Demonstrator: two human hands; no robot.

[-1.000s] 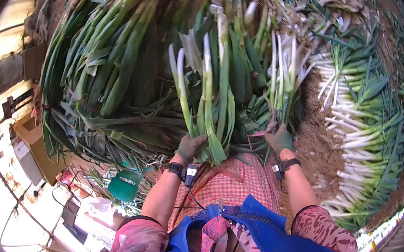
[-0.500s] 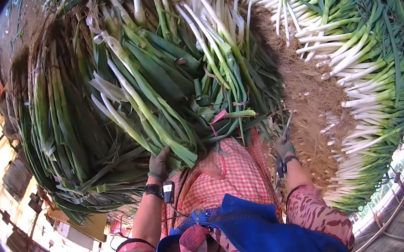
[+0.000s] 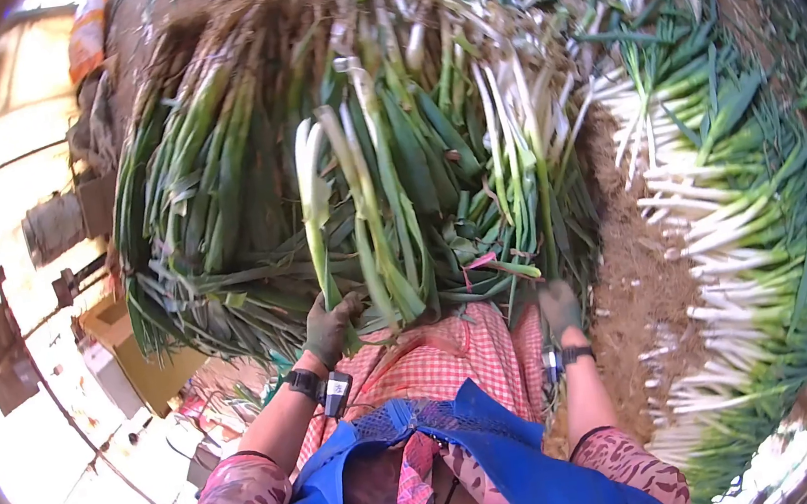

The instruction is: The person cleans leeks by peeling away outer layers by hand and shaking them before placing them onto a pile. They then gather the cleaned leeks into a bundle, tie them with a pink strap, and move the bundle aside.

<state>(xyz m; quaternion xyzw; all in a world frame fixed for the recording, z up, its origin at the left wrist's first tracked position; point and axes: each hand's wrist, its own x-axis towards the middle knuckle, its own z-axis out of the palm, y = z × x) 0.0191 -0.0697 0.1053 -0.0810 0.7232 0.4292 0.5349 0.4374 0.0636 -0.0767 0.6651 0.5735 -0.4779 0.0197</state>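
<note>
My left hand (image 3: 330, 327), in a dirty glove, is closed around the leafy end of a large green onion (image 3: 314, 202), its white end pointing up and away from me. More loose green onions (image 3: 374, 210) lie just right of that hand, over the broad heap of untrimmed green onions (image 3: 221, 163). My right hand (image 3: 559, 307), also gloved, is at the heap's right front corner, beside the checked cloth over my lap. Motion smears its fingers, and I cannot make out anything in them.
A long curved row of cleaned green onions (image 3: 725, 243) lies on the right, white ends inward. Between row and heap is bare soil (image 3: 633, 274) with straw and scraps. A pink tie (image 3: 480, 262) lies at the heap's front. A cardboard box (image 3: 139, 355) stands at left.
My left hand has swung one green onion upright and leftward, apart from the others. The thin blade-like tool seen at my right hand earlier no longer shows. The view has turned left.
</note>
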